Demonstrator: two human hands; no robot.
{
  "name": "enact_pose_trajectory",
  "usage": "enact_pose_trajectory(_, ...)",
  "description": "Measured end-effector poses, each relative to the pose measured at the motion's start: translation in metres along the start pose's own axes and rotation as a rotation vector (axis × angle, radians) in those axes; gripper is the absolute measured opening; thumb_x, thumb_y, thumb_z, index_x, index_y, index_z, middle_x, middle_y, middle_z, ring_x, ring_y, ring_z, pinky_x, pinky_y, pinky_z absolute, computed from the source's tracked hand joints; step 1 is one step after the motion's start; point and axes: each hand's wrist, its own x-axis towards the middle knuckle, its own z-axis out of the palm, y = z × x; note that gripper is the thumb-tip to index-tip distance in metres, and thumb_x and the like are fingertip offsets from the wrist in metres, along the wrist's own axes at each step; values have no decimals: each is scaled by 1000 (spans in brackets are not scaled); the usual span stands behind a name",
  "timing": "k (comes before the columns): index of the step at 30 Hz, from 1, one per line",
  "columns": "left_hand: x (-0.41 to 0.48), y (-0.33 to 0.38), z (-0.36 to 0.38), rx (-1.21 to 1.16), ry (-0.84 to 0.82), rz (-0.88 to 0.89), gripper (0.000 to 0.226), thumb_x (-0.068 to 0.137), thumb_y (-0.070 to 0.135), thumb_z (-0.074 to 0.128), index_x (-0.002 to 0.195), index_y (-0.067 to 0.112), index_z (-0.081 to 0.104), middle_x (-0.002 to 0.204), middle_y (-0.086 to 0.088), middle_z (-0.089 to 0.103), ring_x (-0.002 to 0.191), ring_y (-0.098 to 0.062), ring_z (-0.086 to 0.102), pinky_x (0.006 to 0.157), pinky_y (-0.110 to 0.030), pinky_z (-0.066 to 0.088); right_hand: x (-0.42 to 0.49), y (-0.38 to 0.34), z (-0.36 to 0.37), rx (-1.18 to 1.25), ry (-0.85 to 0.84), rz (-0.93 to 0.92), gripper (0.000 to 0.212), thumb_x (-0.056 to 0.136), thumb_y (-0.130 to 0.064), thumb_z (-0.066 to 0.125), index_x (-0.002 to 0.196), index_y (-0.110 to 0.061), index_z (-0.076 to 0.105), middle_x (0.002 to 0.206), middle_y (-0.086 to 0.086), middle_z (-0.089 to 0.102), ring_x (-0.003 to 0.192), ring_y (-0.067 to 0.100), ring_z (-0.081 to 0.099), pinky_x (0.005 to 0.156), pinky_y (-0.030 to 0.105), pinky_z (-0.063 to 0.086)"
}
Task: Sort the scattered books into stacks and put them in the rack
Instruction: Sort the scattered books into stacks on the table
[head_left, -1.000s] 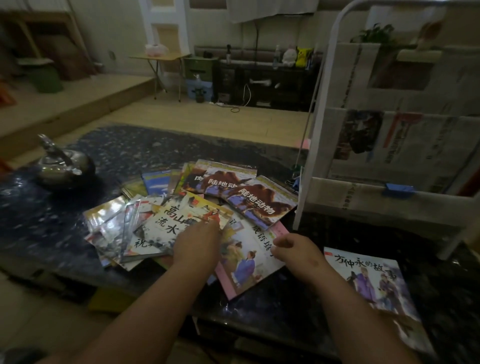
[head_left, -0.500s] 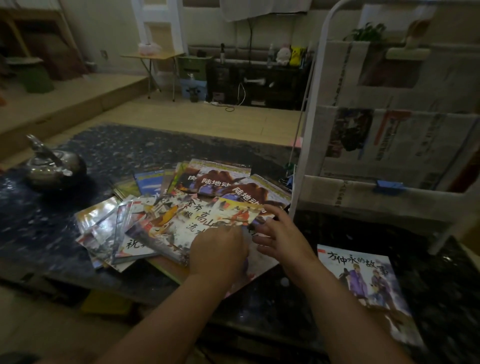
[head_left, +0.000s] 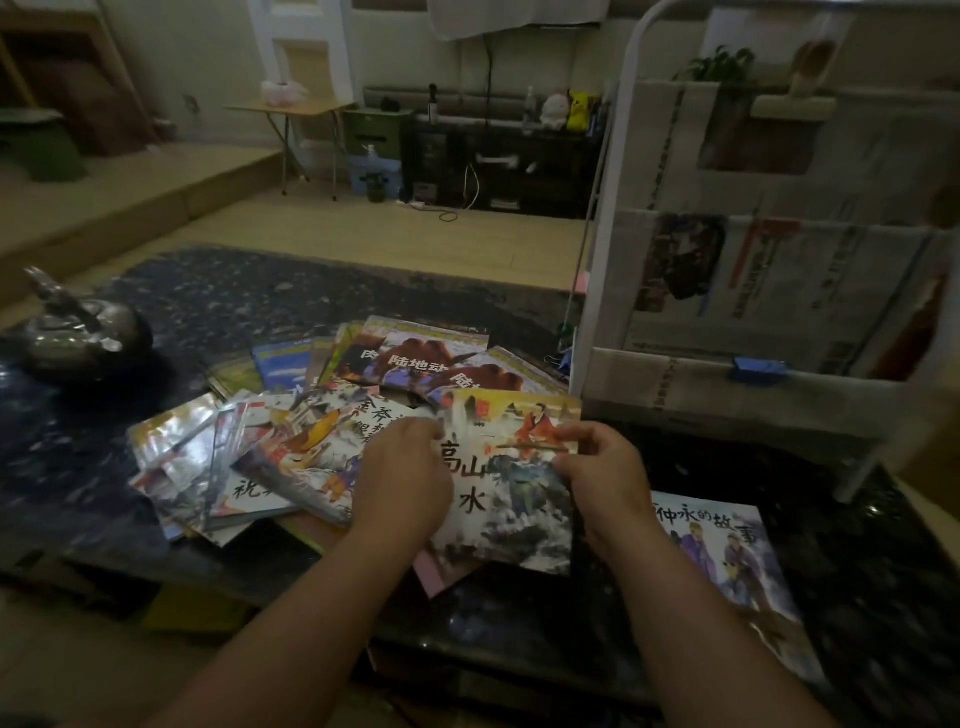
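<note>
A thin picture book with a red-robed figure on its cover is lifted a little over the pile, and both hands hold it. My left hand grips its left edge and my right hand pinches its right edge. Under and behind it, scattered thin books fan out across the dark table. A single book with two robed figures lies flat to the right of my right wrist. The white rack, lined with newspaper, stands at the right.
A metal kettle sits at the table's left end. A blue clip is fastened on the rack's lower bar. Beyond the table lie a wooden floor, a raised step at left and a dark cabinet by the far wall.
The red-robed book slid right off the pile and came up into both hands. My right hand moved from the pink book's edge to this book's right edge.
</note>
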Motion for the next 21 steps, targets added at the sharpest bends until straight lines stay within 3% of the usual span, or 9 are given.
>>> enact_pose_trajectory(3,5,2,6,-273,-132,-177,15,96,18,49,100,25,61,105,1,62,89,-18,56,74,-33,47,3,1,-13,-50,55,-16,31,85,10,56,91,-20,64,91,5,66,75,23,64,66,36,56)
enact_pose_trajectory(8,1,15,20,-426,-133,-203,11,89,17,64,88,28,66,93,6,67,90,-17,62,81,-37,54,11,7,-41,-225,157,-44,21,87,1,60,89,-20,62,92,0,64,80,18,61,71,35,53)
enact_pose_trajectory(11,-4,26,30,-546,-148,-244,15,84,15,70,81,29,67,87,7,68,86,-17,65,81,-41,57,14,10,-59,-242,228,-16,11,87,-3,63,87,-15,62,90,6,64,79,22,60,64,31,48)
enact_pose_trajectory(16,-15,50,48,-658,-198,-285,18,84,8,71,82,24,63,86,-1,67,85,-19,65,84,-42,56,17,5,-94,-345,167,82,13,89,-3,60,94,-13,66,89,7,64,72,17,56,55,26,44)
enact_pose_trajectory(21,-28,75,65,-622,-272,-206,14,83,16,73,82,28,65,88,4,70,83,-11,65,80,-31,55,16,10,-131,-533,156,82,9,90,-13,62,98,-16,66,95,2,62,85,18,58,69,29,46)
